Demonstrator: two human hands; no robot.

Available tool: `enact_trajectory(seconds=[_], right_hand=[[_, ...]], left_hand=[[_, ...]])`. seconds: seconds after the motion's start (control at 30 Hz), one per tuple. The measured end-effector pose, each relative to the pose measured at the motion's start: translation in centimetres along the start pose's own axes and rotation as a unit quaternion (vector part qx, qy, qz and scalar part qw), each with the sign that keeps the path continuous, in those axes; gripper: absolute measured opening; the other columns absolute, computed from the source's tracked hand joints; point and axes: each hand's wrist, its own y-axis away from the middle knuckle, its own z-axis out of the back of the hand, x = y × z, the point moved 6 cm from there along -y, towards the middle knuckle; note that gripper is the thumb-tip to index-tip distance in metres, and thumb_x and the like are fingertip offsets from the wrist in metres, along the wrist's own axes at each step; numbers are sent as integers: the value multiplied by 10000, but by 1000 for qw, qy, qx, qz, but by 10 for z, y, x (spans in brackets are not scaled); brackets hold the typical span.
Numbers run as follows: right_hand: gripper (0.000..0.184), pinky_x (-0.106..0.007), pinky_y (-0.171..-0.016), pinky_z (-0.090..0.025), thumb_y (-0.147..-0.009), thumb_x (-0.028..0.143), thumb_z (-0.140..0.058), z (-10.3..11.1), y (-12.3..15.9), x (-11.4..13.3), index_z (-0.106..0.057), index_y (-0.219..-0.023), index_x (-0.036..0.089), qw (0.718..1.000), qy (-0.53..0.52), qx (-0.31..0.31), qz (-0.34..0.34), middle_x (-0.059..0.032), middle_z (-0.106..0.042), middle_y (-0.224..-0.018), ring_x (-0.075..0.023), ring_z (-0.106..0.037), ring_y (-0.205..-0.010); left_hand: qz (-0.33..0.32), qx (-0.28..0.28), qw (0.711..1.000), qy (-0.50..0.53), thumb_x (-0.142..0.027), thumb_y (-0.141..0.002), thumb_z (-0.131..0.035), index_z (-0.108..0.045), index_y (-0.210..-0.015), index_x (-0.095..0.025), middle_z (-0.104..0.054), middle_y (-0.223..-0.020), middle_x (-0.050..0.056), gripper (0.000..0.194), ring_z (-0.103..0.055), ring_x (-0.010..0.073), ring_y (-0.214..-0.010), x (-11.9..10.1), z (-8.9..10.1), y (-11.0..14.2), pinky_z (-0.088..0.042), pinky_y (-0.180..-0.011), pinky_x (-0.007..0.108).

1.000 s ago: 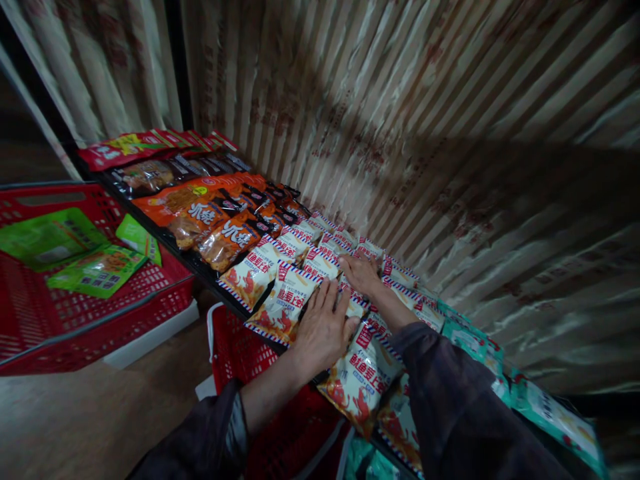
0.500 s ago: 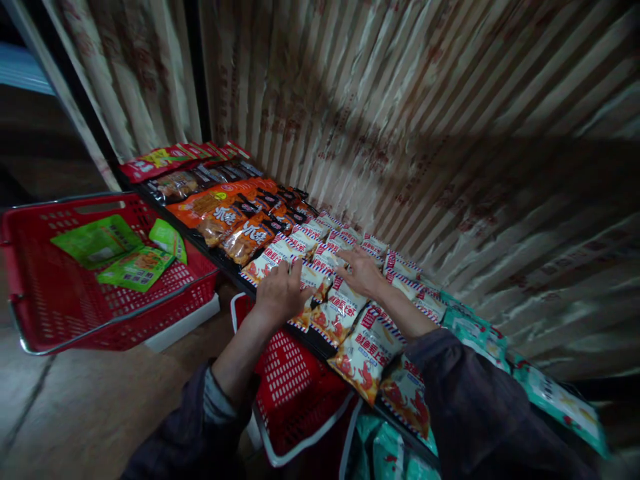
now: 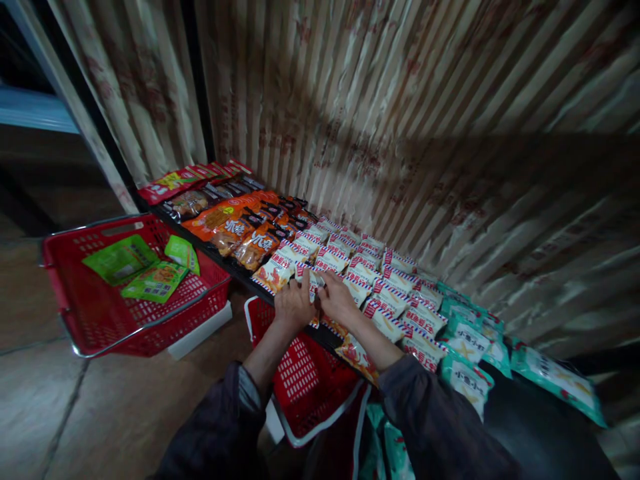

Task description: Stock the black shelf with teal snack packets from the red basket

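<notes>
a: what is different from 0.5 seconds ago?
b: more of the black shelf point(image 3: 535, 410) shows bare near the right sleeve point(image 3: 430, 400), and the left red basket point(image 3: 195, 312) sits farther right in view. a teal packet point(image 3: 467, 381) now shows at the front. the right hand point(image 3: 337, 298), which was farther back, is near the front edge, just beside the left hand point(image 3: 294, 303).
a: and the grip?
b: the 2 hands close in on opposite sides of 1 white packet point(image 3: 315, 285), fingers touching it. i can't tell whether they pinch it or only press. it lies in the front row on the shelf.
a: materials, then?
b: the biggest is the wall covering point(image 3: 320, 133), pale and creased into long pleats with reddish print. the left basket is red, its walls pierced by slots, with a thin metallic handle. the other red basket point(image 3: 325, 390), by the shelf's front edge, has a pale handle.
a: the packets?
b: glossy and plump: orange-and-black packets point(image 3: 257, 247), then other white packets point(image 3: 423, 320) with striped edges and red lettering. 3 flatter green packets point(image 3: 155, 281) lie in the left basket.
</notes>
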Motion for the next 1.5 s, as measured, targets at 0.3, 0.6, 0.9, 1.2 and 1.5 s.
enact_trajectory(seconds=[0.3, 0.6, 0.9, 1.2, 1.5], right_hand=[[488, -357, -1087, -386, -924, 245, -372, 26, -30, -42, -480, -1386, 132, 990, 54, -72, -105, -131, -553, -1386, -234, -518, -1278], [435, -357, -950, -483, -908, 221, -393, 40, -50, -43, -584, -1299, 232, 982, 153, -26, -110, -80, -651, -1270, -247, -626, -1139], [393, -358, -910, -499, -913, 208, -424, 38, -66, -46, -618, -1252, 254, 975, 204, -12, -87, -86, -673, -1227, -256, -636, -1116], [407, -346, -900, -494, -929, 266, -435, 28, -96, -48, -553, -1318, 242, 974, 208, 21, -87, -104, -693, -1185, -243, -640, -1108], [326, -336, -863, -506, -915, 248, -426, 19, -100, -50, -695, -1099, 256, 976, 187, 8, -111, -81, -710, -1142, -244, -654, -1080]], left_hand=[[-29, -40, 998, 40, -350, -842, -577, -259, -1498, -120, -488, -1351, 217, 765, -566, 321, -1126, -7, 0, -7, -436, -952, 426], [-54, -45, 995, 68, -300, -819, -590, -250, -1500, -173, -537, -1302, 170, 771, -554, 313, -1121, -11, -3, -18, -444, -948, 435], [-77, -28, 993, 80, -249, -813, -561, -151, -1524, -133, -488, -1389, 196, 829, -535, 306, -1202, -7, -8, -16, -427, -996, 423], [-85, -43, 993, 72, -206, -790, -559, -177, -1522, -174, -441, -1444, 206, 825, -520, 334, -1235, -8, -18, -16, -419, -1004, 460], [-107, -29, 991, 77, -174, -770, -543, -244, -1500, -160, -373, -1507, 189, 789, -503, 324, -1261, -9, -14, -17, -399, -1033, 455]])
